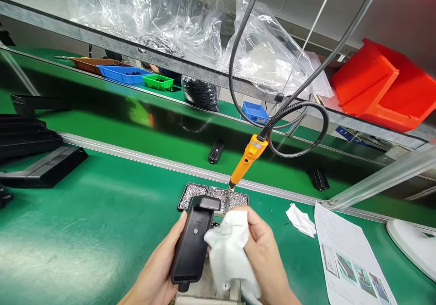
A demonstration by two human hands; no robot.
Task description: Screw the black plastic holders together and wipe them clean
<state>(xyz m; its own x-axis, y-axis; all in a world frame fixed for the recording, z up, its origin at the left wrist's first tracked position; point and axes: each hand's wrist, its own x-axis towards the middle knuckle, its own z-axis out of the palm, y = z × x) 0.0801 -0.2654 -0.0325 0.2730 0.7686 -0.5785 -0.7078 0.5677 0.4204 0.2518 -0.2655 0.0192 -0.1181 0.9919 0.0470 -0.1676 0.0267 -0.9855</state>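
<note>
My left hand (164, 260) is closed around the left side of a long black plastic housing (191, 250), its open hollow face turned up toward the camera. A small shiny spot shows inside the hollow. In my right hand (267, 250) a white cloth (229, 250) is bunched, hanging down just right of the housing. Beneath both lies a metal fixture (200, 290), largely covered by the cloth and hands. Behind the housing sit black trays of small metal screws (193, 193). An orange electric screwdriver (248, 160) hangs on its cable above the trays.
Black parts (44, 166) are piled at the left. On the right lie another white cloth (301, 220), a printed sheet (350, 255) and a white round object (413, 248). The shelf (204, 71) above holds plastic bags and a red bin (384, 85).
</note>
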